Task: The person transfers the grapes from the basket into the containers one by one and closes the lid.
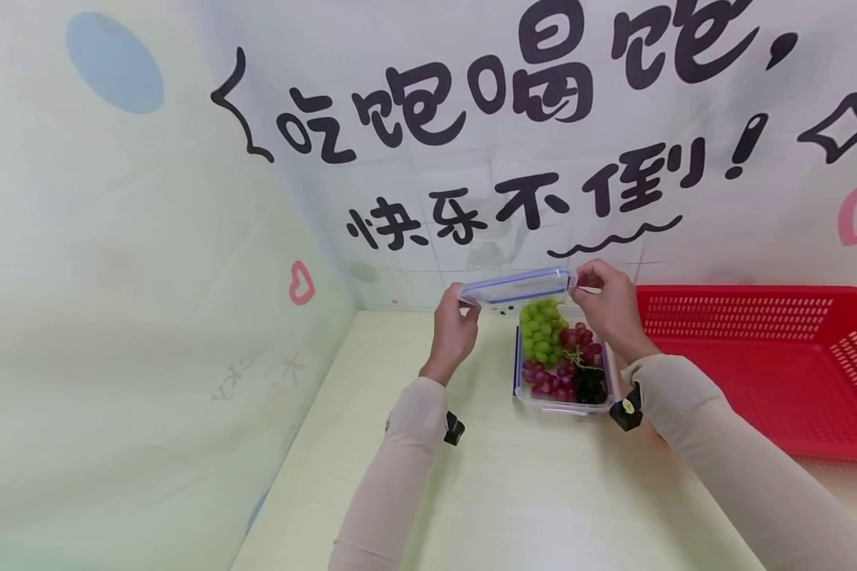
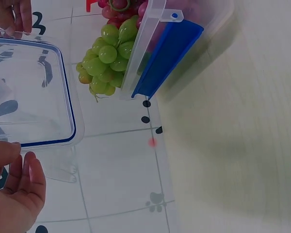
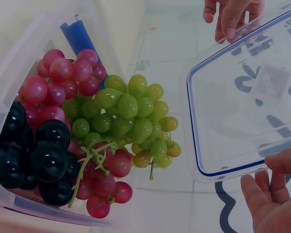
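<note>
Between both hands, a clear lid with a blue seal [image 1: 517, 285] is held up by its two ends above the far side of a clear plastic box [image 1: 564, 408]. My left hand [image 1: 455, 329] pinches the lid's left end between thumb and fingers. At its right end, my right hand [image 1: 610, 305] grips the edge. Inside the box lie green grapes [image 3: 128, 109], red grapes [image 3: 60, 70] and large black grapes [image 3: 51, 153]. A blue side clip [image 2: 169, 60] hangs folded down on the box in the left wrist view.
A red basket [image 1: 771, 381] with slotted walls stands right of the box on the pale table [image 1: 514, 492]. Behind the table rises a wall covering with black lettering [image 1: 464, 214]. Another printed covering [image 1: 150, 317] runs along the left side.
</note>
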Tool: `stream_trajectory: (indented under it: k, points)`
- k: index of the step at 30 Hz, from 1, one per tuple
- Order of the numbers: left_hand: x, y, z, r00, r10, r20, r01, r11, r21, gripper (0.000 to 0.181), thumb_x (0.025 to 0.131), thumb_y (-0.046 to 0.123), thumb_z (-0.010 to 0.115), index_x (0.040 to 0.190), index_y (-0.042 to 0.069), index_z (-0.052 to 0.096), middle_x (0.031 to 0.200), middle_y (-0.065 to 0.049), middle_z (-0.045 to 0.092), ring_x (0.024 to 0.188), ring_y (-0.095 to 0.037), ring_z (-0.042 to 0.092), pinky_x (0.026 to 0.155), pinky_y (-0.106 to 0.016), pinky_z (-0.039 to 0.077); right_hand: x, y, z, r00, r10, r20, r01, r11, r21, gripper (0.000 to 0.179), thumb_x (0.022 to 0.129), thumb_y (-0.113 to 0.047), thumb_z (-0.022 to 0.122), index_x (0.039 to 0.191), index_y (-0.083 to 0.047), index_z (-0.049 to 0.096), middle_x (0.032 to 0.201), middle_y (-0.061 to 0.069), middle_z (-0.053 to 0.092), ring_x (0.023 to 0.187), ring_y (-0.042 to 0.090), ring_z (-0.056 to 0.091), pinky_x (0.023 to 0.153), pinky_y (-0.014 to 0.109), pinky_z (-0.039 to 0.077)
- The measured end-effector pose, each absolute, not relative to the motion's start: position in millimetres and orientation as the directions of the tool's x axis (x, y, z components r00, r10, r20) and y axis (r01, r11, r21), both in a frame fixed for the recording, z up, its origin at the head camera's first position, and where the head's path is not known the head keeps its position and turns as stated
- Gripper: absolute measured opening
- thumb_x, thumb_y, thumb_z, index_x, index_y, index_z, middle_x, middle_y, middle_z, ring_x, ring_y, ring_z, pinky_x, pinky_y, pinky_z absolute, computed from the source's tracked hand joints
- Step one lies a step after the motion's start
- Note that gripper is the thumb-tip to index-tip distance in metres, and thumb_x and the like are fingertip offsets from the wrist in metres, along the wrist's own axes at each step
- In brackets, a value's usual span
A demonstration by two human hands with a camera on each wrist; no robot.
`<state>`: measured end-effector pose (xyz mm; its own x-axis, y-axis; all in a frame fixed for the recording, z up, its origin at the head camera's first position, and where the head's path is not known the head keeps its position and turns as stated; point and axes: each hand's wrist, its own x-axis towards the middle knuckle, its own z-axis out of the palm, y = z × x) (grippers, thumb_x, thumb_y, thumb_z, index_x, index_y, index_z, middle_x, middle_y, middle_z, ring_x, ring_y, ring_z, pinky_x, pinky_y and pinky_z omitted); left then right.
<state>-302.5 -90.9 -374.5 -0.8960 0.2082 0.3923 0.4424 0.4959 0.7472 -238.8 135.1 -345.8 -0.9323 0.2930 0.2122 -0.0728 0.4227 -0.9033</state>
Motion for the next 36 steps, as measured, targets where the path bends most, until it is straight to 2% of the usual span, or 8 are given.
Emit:
stream_trajectory:
  k: [9, 19, 31, 36]
  points:
    - [-304.5, -83.7, -375.9, -0.901, 0.193, 0.388, 0.431, 0.494, 0.755, 0.016, 0.094, -0.005, 0.057, 0.109, 0.001, 0.057, 0.113, -0.014, 0.063, 0.103, -0.028, 0.064, 0.082, -0.034, 0.058, -242.7, 139.7, -350.0, -0.915, 0.324, 0.242, -0.078, 0.447, -0.891, 0.015, 0.094, 0.000, 0.061, 0.108, 0.004, 0.062, 0.114, 0.024, 0.065, 0.109, 0.035, 0.059, 0.095, 0.050, 0.052]
    - [-311.8, -74.7, -383.2, -0.894, 0.204, 0.399, 0.445, 0.490, 0.749, 0.015, 0.092, -0.008, 0.058, 0.103, 0.002, 0.055, 0.107, -0.013, 0.061, 0.104, -0.025, 0.062, 0.084, -0.032, 0.058, -244.1, 146.5, -353.6, -0.918, 0.337, 0.208, -0.036, 0.453, -0.891, 0.016, 0.096, -0.002, 0.059, 0.112, 0.002, 0.061, 0.117, 0.023, 0.062, 0.112, 0.036, 0.057, 0.098, 0.052, 0.050]
    - [-313.8, -63.2, -392.0, -0.885, 0.223, 0.408, 0.464, 0.491, 0.737, 0.017, 0.091, -0.011, 0.055, 0.100, 0.003, 0.056, 0.103, -0.012, 0.061, 0.102, -0.024, 0.060, 0.092, -0.036, 0.053, -242.4, 155.4, -360.1, -0.907, 0.342, 0.245, -0.059, 0.474, -0.879, 0.008, 0.095, 0.003, 0.059, 0.103, 0.002, 0.060, 0.120, 0.025, 0.065, 0.110, 0.039, 0.060, 0.091, 0.050, 0.054]
    - [-317.3, -60.2, -392.2, -0.869, 0.235, 0.436, 0.493, 0.487, 0.721, 0.022, 0.087, -0.015, 0.055, 0.101, 0.002, 0.056, 0.105, -0.014, 0.061, 0.104, -0.026, 0.061, 0.093, -0.035, 0.055, -244.2, 158.8, -361.5, -0.901, 0.342, 0.267, -0.078, 0.478, -0.875, 0.008, 0.094, 0.004, 0.059, 0.102, 0.001, 0.061, 0.119, 0.025, 0.065, 0.109, 0.039, 0.061, 0.095, 0.053, 0.054]
